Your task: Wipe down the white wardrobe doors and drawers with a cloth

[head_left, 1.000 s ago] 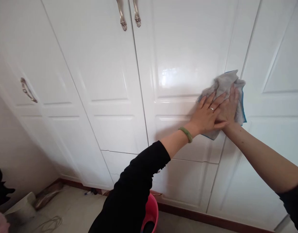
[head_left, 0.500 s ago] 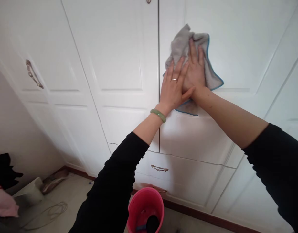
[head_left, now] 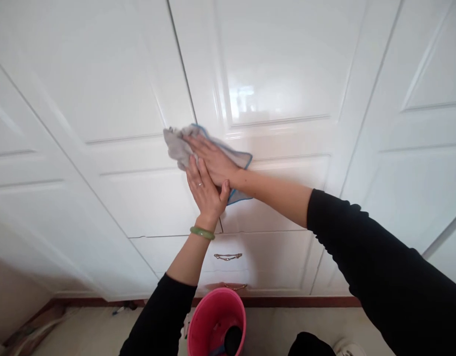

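Observation:
A grey cleaning cloth [head_left: 178,148] with blue edging lies bunched against the white cabinet doors, across the dark seam between two of them. Flat on top of it, my right hand [head_left: 215,160] holds the cloth pressed to the surface, fingers stretched toward the upper left. My left hand [head_left: 205,193] rests against the lower side of my right hand; its fingers are extended over the cloth's lower edge, and its thumb stands apart near the right wrist. It wears a ring and a green bangle [head_left: 202,233]. Part of the cloth is hidden under both hands.
Below, a pink bucket [head_left: 194,324] stands on the floor, with a dark round-ended object [head_left: 233,339] inside. A drawer handle [head_left: 228,256] juts out above it. Reddish-brown skirting [head_left: 287,301] runs along the cabinet base. A white shoe [head_left: 348,348] shows at the bottom.
Both hands and the cloth have slid down and left, from the right-hand door panel onto the seam and the left door's edge. The view has also shifted and turned.

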